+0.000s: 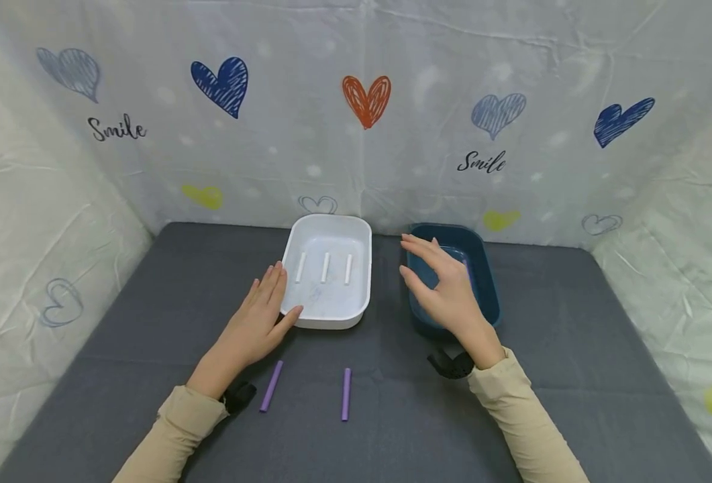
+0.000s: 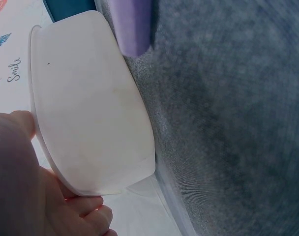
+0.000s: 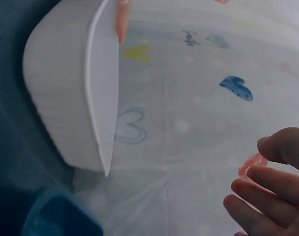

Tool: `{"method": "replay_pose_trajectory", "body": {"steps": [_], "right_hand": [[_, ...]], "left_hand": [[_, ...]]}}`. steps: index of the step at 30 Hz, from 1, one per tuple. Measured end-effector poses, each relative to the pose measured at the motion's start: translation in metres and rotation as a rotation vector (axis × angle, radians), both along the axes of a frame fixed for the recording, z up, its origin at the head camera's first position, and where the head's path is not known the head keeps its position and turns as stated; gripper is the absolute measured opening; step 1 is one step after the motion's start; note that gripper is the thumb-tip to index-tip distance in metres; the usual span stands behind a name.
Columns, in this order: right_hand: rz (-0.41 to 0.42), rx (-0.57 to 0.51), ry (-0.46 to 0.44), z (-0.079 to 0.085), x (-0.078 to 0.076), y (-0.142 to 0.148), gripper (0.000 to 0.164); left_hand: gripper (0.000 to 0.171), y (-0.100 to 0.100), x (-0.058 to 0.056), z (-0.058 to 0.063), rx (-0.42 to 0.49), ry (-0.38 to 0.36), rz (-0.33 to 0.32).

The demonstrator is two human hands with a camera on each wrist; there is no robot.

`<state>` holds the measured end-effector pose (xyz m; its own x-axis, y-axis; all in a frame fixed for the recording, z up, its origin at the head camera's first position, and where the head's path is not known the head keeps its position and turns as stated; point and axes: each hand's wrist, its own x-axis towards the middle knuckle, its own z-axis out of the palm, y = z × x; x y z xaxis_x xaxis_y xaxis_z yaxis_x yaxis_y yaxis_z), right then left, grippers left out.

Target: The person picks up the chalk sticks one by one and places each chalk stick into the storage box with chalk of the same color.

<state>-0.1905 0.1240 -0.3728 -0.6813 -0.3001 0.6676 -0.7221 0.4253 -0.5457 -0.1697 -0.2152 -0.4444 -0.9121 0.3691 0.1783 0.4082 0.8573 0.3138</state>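
My left hand (image 1: pixel 253 329) rests against the left side of a white plastic tub (image 1: pixel 327 310), its fingers straight and its thumb on the near left rim. Inside the tub lie three white sticks (image 1: pixel 325 267), side by side. My right hand (image 1: pixel 449 288) hovers over a dark teal tub (image 1: pixel 490 288), with fingers spread and nothing between them. Part of a purple stick (image 1: pixel 466 263) shows in the teal tub; the hand hides much of the inside. Two purple sticks lie on the cloth, one (image 1: pixel 271 386) by my left wrist and another (image 1: pixel 346 394) farther right.
Dark grey cloth (image 1: pixel 392 429) covers the table. A white curtain (image 1: pixel 416 40) printed with hearts hangs behind and at both sides, close to the backs of the tubs. A narrow strip of cloth separates the two tubs.
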Motion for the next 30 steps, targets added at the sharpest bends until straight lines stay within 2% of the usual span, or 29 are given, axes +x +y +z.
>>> {"method": "replay_pose_trajectory", "body": {"steps": [4,9,20,26,30], "right_hand": [[-0.036,-0.008,0.058,-0.007,0.005,0.019,0.042],[-0.092,-0.032,0.084,-0.02,0.012,0.045,0.045],[-0.231,0.008,0.047,-0.042,0.028,0.095,0.044],[-0.266,0.02,0.032,-0.055,0.036,0.105,0.051],[-0.274,0.032,-0.024,-0.066,0.037,0.108,0.053]], "left_hand": [[0.079,0.0,0.0,-0.001,-0.005,0.003,0.004],[0.078,0.0,0.0,0.0,-0.004,0.004,0.002],[0.078,0.001,0.001,0.002,-0.003,0.0,0.004],[0.078,0.001,0.0,0.001,-0.005,-0.001,0.006],[0.078,0.001,-0.001,0.001,-0.003,-0.001,0.003]]}}
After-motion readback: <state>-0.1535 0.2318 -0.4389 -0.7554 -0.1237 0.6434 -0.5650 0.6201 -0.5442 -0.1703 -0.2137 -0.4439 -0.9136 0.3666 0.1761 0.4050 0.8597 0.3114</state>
